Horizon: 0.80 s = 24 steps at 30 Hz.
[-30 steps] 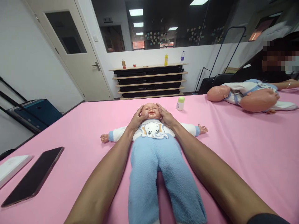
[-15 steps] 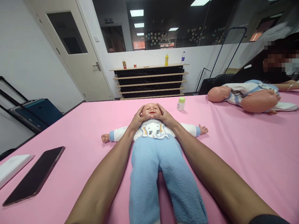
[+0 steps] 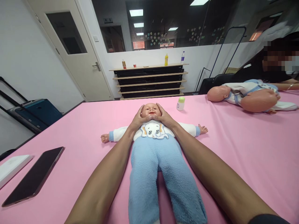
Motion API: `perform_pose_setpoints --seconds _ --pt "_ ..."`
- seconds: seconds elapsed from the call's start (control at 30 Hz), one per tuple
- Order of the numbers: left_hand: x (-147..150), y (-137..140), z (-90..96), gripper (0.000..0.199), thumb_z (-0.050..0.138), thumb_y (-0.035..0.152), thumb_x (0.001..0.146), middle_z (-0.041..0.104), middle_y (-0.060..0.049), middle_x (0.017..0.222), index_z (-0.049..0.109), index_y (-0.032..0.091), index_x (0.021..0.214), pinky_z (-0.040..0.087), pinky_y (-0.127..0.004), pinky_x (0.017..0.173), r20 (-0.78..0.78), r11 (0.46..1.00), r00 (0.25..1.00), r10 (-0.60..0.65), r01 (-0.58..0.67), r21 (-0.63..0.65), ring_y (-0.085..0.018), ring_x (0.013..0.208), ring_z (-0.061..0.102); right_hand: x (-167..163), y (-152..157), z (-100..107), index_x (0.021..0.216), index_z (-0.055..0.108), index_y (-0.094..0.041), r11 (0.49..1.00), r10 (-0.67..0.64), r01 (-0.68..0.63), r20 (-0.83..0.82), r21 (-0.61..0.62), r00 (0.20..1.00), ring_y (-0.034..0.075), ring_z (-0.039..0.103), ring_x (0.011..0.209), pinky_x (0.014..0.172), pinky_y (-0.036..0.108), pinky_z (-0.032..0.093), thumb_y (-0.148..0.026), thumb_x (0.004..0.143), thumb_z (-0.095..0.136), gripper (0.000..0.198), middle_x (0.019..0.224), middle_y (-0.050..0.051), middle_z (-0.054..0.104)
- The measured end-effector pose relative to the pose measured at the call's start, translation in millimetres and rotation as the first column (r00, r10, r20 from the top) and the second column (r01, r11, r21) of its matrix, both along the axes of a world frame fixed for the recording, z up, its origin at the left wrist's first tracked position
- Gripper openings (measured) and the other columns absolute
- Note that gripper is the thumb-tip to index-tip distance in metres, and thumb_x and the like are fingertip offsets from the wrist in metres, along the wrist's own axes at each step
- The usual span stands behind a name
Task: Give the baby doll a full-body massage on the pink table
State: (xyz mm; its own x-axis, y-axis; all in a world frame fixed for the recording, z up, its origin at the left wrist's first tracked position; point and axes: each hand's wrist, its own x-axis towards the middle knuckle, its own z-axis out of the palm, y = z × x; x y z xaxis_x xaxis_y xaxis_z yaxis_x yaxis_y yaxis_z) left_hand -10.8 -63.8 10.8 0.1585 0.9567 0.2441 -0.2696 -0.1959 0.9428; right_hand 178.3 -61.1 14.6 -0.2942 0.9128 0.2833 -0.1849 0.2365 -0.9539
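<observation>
A baby doll [image 3: 149,155] lies on its back on the pink-covered table [image 3: 88,121], arms spread and face up. It wears a white top with an elephant face and fluffy blue trousers. My left hand [image 3: 138,119] cups one side of the doll's head, fingers along the cheek. On the other side, my right hand [image 3: 165,117] holds the head the same way. Both thumbs lie on the chin below the mouth, their tips close together. A small white bottle with a green cap [image 3: 180,104] stands beyond my right hand.
At the left lie a black tablet or phone [image 3: 35,175] and a white box [image 3: 14,169]. Another doll [image 3: 259,99] lies at the far right, near a person in black [image 3: 249,71]. Behind the table is a shelf [image 3: 149,79] bearing bottles; a suitcase [image 3: 35,113] stands left.
My thumbs have slid inward along the doll's chin, so their tips are now nearer each other. The doll and the other things stay in place.
</observation>
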Motion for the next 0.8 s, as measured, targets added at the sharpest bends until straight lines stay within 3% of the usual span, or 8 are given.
perform_pose_setpoints --seconds 0.23,0.43,0.5,0.63,0.8 --pt "0 -3 1.8 0.096 0.083 0.028 0.064 0.049 -0.011 0.141 0.033 0.023 0.146 0.040 -0.042 0.108 0.099 0.997 0.993 -0.057 0.061 -0.038 -0.030 0.125 0.051 -2 6 -2 0.149 0.025 -0.028 0.986 0.122 -0.141 -0.190 -0.091 0.974 0.024 0.048 0.129 0.110 0.040 0.040 -0.044 0.075 0.073 0.089 0.149 0.004 0.040" --pt "3 1 2.0 0.075 0.073 0.043 0.075 0.050 -0.009 0.140 0.041 0.024 0.141 0.043 -0.040 0.105 0.165 0.997 0.986 -0.002 0.016 -0.082 -0.027 0.124 0.052 -7 15 -9 0.145 0.035 -0.032 0.990 0.020 -0.050 -0.226 -0.128 0.974 0.024 0.048 0.129 0.108 0.043 0.041 -0.056 0.084 0.058 0.069 0.146 0.001 0.045" --pt "2 2 1.4 0.077 0.073 0.043 0.075 0.047 -0.010 0.142 0.040 0.024 0.142 0.042 -0.041 0.106 0.136 0.997 0.991 -0.018 0.027 -0.069 -0.028 0.126 0.051 -6 13 -8 0.146 0.032 -0.031 0.995 0.033 -0.051 -0.183 -0.089 0.983 0.024 0.046 0.131 0.110 0.042 0.039 -0.052 0.081 0.065 0.076 0.148 0.002 0.042" --pt "0 2 -0.3 0.101 0.085 0.030 0.060 0.041 -0.010 0.146 0.033 0.024 0.146 0.035 -0.042 0.111 0.005 1.000 1.000 -0.022 0.022 0.002 -0.031 0.132 0.043 -1 4 -4 0.149 0.024 -0.031 1.000 0.024 -0.025 -0.037 -0.017 0.999 0.025 0.039 0.136 0.115 0.041 0.031 -0.035 0.065 0.083 0.103 0.151 0.001 0.036" --pt "-1 0 -1.5 0.097 0.084 0.028 0.062 0.045 -0.010 0.144 0.034 0.025 0.146 0.035 -0.044 0.111 0.031 1.000 1.000 -0.004 0.004 -0.015 -0.031 0.130 0.045 0 1 -2 0.149 0.023 -0.031 0.994 0.071 -0.080 -0.113 -0.073 0.991 0.025 0.041 0.135 0.112 0.042 0.035 -0.034 0.066 0.082 0.103 0.151 0.002 0.036"
